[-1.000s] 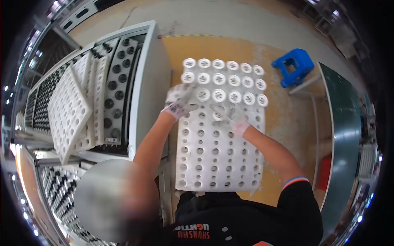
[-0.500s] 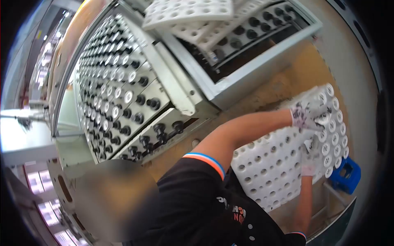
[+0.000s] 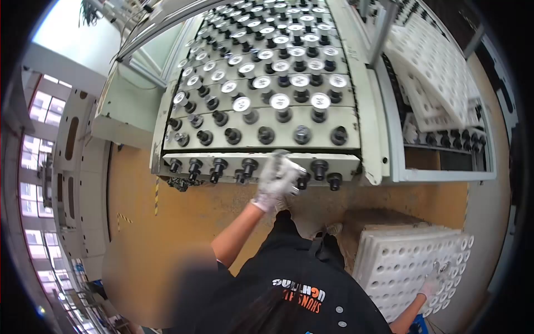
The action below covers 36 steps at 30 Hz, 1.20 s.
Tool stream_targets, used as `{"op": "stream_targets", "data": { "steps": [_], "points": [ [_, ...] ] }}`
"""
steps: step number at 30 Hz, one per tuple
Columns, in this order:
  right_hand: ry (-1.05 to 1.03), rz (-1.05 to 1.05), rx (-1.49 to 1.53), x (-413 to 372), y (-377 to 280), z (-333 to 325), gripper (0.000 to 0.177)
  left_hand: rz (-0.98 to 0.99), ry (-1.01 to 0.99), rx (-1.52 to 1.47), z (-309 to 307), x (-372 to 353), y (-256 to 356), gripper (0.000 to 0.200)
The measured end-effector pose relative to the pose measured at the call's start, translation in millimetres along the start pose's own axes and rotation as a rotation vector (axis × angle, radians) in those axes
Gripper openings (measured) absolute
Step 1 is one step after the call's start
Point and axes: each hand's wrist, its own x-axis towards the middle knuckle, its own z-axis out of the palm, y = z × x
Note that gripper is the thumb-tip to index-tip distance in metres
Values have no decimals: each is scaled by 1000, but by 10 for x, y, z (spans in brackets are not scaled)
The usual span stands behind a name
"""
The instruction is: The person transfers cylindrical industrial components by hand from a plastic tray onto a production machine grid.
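My left hand [image 3: 278, 178], in a pale patterned glove, hovers at the front edge of the machine bed [image 3: 211, 158], beside the lowest row of black holders [image 3: 249, 166]. Its fingers are curled round something small and pale that blur hides. At the lower right, my right hand [image 3: 436, 283], also gloved, is over the stack of white perforated trays [image 3: 389, 273], beside the white round parts [image 3: 464, 245] along the outer side. Its fingers blend into the white behind them. White-faced round parts [image 3: 280, 102] sit upright on many of the bed's holders.
A grey metal frame [image 3: 445, 176] at the right holds tilted white perforated trays [image 3: 431, 67] over more black holders. A blue object [image 3: 418, 324] shows below the tray stack. Metal posts [image 3: 384, 33] rise beside the bed. A pale cabinet [image 3: 125, 106] stands at the left.
The view has swung towards the machine bed. My left hand has moved from the round parts on the tray stack to the bed's front edge. My right hand remains at the stack.
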Motion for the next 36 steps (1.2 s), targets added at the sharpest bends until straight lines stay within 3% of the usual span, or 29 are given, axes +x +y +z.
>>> {"op": "stream_targets", "data": {
  "steps": [1, 2, 3, 4, 5, 6, 7, 8, 9, 10, 11, 13, 15, 17, 22, 25, 28, 31, 32, 33, 34, 35, 36],
  "points": [
    [4, 133, 228, -228, -735, 125, 56, -110, 123, 258, -513, 67, -54, 44],
    [5, 269, 453, -364, -1261, 221, 54, -107, 211, 191, -829, 153, 165, 44],
    [-90, 161, 540, -441, -1442, 477, 51, -62, 378, 46, -1159, 260, 124, 42],
    [-184, 50, 624, -491, -1636, 737, 49, 63, 463, 121, -1501, 408, 108, 43],
    [-287, 103, 706, -801, -2477, 764, 49, 11, 527, 248, -1835, 514, 173, 43],
    [-394, 42, 748, -909, -2784, 997, 49, -77, 599, 68, -1876, 551, 550, 42],
    [-391, -219, 673, -1031, -2997, 1322, 49, -21, 661, 151, -2126, 632, 481, 42],
    [-543, -145, 707, -1450, -3858, 1120, 48, 27, 622, 504, -2502, 713, 255, 45],
    [-692, -90, 786, -1597, -4140, 1321, 47, 79, 563, 851, -2798, 776, 65, 47],
    [-825, -187, 677, -1720, -4471, 1456, 46, 22, 449, 1007, -2883, 803, 70, 49],
    [-798, -357, 716, -1937, -4809, 1540, 46, -32, 326, 1160, -2951, 840, 70, 52],
    [-697, -833, 440, -2170, -5389, 1704, 48, -70, 244, 1270, -3059, 942, -104, 52],
    [-573, -1133, 473, -2386, -5821, 2060, 50, -184, 196, 1274, -2955, 990, 18, 53],
    [-709, -1178, 332, -2621, -6245, 2090, 55, -159, 215, 1261, -2935, 1002, -161, 54],
    [-644, -1422, 196, -3030, -6732, 2677, 52, -103, 222, 1267, -2959, 1020, -231, 49],
    [-567, -1491, 165, -3175, -6693, 3122, 48, -182, 213, 1288, -2870, 1035, -94, 53],
    [-451, -1482, 225, -3237, -6568, 3123, 46, -226, 101, 1259, -2934, 957, -71, 70],
    [-467, -1448, 166, -3251, -6561, 3160, 45, -298, -35, 1055, -3024, 949, 331, 84],
    [-499, -1446, 173, -3242, -6600, 3082, 47, -324, 27, 981, -3051, 962, 513, 89],
    [-527, -1438, 113, -3244, -6620, 3073, 55, -33, 182, 1064, -3128, 995, 593, 88],
    [-586, -1421, 113, -3218, -6615, 3034, 60, -217, 233, 503, -3267, 962, 734, 84],
    [-651, -1407, 113, -3214, -6668, 2872, 66, -205, 283, 275, -3552, 1114, 630, 74],
    [-722, -1301, 110, -3205, -6692, 2768, 72, -84, 445, 328, -3700, 1259, 630, 69]
  ]
}}
